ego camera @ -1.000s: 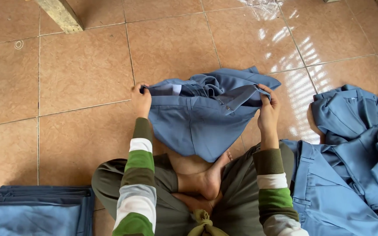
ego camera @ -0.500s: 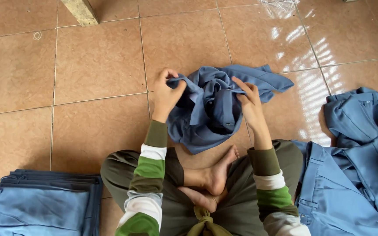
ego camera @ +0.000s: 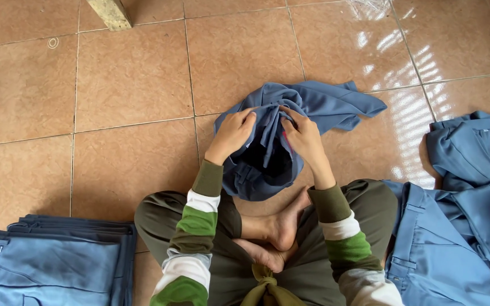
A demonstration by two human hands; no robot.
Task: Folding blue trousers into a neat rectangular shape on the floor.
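Both hands are bunched into the blue garment (ego camera: 313,107) on the tiled floor (ego camera: 131,79), straight ahead at twelve o'clock. The left hand (ego camera: 232,133) has its fingers curled onto the cloth; the right hand (ego camera: 301,136) pinches a fold. A folded stack (ego camera: 52,263) lies at eight o'clock, a loose pile (ego camera: 466,215) at three.

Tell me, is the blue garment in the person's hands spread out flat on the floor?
No, the blue garment is bunched up between the left hand and the right hand, not spread flat on the tiled floor.
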